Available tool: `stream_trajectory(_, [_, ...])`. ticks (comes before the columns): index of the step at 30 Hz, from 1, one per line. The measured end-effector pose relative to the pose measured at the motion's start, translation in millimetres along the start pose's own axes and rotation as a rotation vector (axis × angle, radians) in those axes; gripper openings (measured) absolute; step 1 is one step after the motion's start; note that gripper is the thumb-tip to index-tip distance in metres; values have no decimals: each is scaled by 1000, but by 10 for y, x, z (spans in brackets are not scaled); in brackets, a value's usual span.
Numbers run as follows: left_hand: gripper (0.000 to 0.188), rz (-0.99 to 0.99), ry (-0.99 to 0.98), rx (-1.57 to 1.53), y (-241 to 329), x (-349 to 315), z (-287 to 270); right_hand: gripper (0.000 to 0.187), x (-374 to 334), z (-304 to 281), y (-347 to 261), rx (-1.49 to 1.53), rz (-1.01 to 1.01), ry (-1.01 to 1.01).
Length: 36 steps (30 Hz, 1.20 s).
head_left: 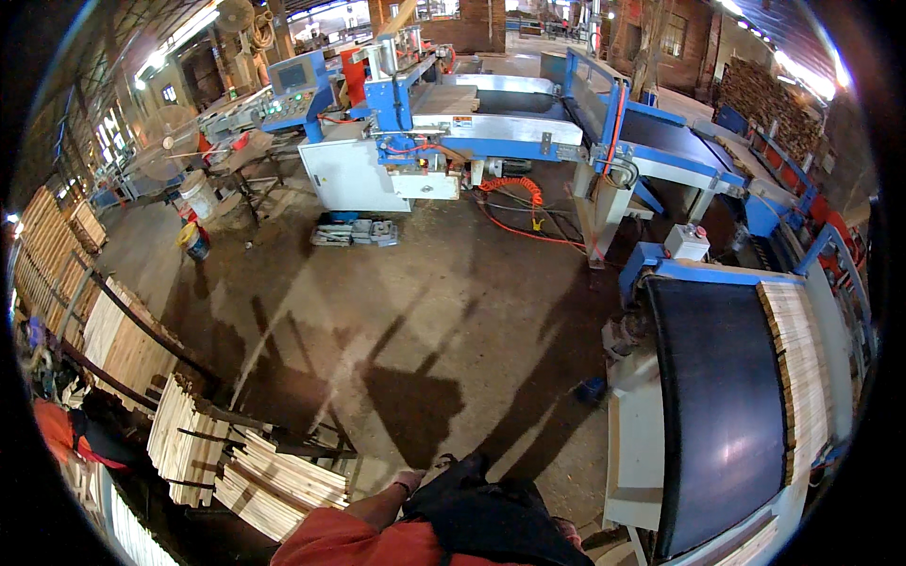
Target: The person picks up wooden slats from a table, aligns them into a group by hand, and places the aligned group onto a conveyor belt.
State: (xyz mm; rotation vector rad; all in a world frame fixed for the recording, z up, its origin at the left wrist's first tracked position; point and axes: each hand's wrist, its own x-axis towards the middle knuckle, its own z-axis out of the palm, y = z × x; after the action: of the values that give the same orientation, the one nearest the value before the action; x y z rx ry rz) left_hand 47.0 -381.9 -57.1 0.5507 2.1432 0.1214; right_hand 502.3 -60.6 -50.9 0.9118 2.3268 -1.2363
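Note:
My left hand hangs beside my dark apron, at the end of an orange sleeve. Its fingers are too small and dim to read. Nearest to it, on the left, lies a stack of pale wooden strips. Of my right hand only a small pinkish part shows at the apron's right edge, and its fingers are hidden. To the right stands a conveyor with a black belt. A row of wooden strips lies side by side along the belt's far right edge.
A blue and white machine with a control panel stands ahead. Red hoses and a grey tool case lie on the floor. Wood stacks line the left, where another person's orange sleeve shows.

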Motion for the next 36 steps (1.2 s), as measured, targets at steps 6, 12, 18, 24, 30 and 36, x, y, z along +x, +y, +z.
stream_trajectory(6, [50,278,-19,375,-124,77,18,33,-93,-14,-168,-1,17,2])
stream_trajectory(12, [59,256,-12,207,-105,-23,-49,31,-254,-101,-538,10,36,7])
stream_trajectory(18, [67,199,-96,192,109,0,-118,33,-110,271,-37,68,70,-9])
stream_trajectory(24, [65,260,-86,188,-127,75,-173,35,-106,179,-395,101,131,-1])
stream_trajectory(30, [62,301,-36,267,-37,-45,-194,38,-52,262,-235,-108,74,-109])
stream_trajectory(36, [67,260,-97,366,-62,-21,-244,26,-145,151,-449,69,-13,2])
